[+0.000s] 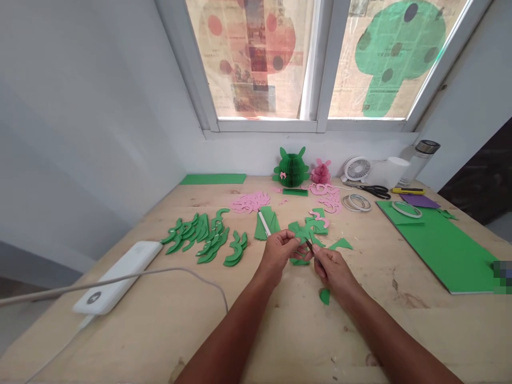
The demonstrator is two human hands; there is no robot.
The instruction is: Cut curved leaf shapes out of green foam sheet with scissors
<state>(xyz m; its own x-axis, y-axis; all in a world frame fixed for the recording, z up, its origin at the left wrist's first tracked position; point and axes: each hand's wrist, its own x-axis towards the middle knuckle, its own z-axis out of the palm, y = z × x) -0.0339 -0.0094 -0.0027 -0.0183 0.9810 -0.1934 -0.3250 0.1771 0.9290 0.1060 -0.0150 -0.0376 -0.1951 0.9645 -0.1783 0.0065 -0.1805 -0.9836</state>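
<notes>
The person's left hand (281,249) at eight o'clock and right hand (333,268) at four flank a green paper piece (303,233), the left pinching its edge, the right closed around a dark tool (309,246). Likely light, bendable and easily torn, the paper is best held there.

Shows bare left hand (280,249) and right hand (334,268) near frame centre, bare forearms (236,322) widening toward the bottom edge.
</notes>
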